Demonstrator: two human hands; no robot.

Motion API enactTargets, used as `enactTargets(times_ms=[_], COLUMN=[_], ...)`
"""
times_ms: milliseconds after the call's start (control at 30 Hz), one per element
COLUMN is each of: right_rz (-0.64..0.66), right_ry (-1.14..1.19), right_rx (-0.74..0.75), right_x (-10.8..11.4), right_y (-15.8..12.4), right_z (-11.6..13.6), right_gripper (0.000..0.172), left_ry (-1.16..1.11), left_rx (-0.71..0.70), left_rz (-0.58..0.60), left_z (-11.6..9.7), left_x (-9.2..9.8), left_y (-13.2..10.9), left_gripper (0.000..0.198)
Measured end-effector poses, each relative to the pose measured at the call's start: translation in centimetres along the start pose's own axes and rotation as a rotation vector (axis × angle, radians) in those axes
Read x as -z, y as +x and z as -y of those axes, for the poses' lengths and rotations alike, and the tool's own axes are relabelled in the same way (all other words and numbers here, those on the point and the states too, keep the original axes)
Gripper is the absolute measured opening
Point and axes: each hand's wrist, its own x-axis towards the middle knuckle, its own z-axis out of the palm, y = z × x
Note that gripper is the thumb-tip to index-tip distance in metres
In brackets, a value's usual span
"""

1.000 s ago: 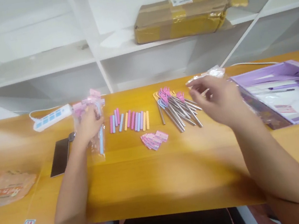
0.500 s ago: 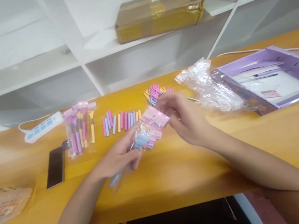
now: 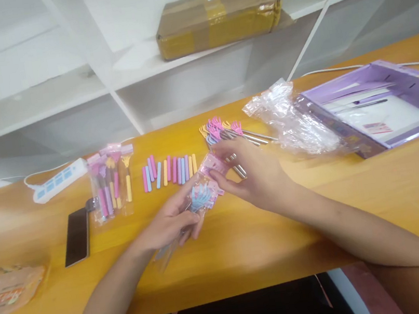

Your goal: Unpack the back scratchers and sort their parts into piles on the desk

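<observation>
My left hand (image 3: 175,220) is closed around a clear plastic bag holding a back scratcher with a blue hand-shaped head (image 3: 201,196). At the bag's upper end, my right hand (image 3: 255,174) pinches the pink header card (image 3: 212,165). Behind my right hand lies a pile of back scratchers with pink, yellow and blue heads (image 3: 218,128) and metal rods, partly hidden by it. Left of them, pink, blue, yellow and purple handle sleeves (image 3: 172,170) lie in a row. Several bagged back scratchers (image 3: 110,185) rest farther left.
A black phone (image 3: 76,235) and a white power strip (image 3: 59,180) lie at left, near an orange-printed bag (image 3: 11,291). Crumpled clear plastic bags (image 3: 293,123) and a purple box (image 3: 392,144) are at right. A taped carton (image 3: 222,18) sits on the shelf.
My right hand has closed in on the bag's top and now pinches the header. More of the metal rods behind it show. My left hand keeps its hold.
</observation>
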Motion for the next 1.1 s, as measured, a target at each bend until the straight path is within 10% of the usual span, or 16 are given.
enactTargets(times_ms=[667,867,1100], right_rz=[-0.005,0.038,0.242], right_ry=[0.094,-0.025,0.456], right_rx=[-0.272,-0.004,-0.222], right_x=[-1.3,0.1,0.8], right_y=[-0.5,0.5,1.6], right_z=[-1.9,-2.8,-3.5], right_gripper=[0.029,0.009,0.02], left_ry=[0.021,0.016,0.017], left_rx=[0.027,0.006,-0.005], left_rz=[-0.014,-0.042,-0.019], left_z=[0.3,0.1,0.2], left_x=[-0.1,0.0,0.1], left_y=[0.7,0.7,0.8], left_gripper=[0.095,0.091,0.088])
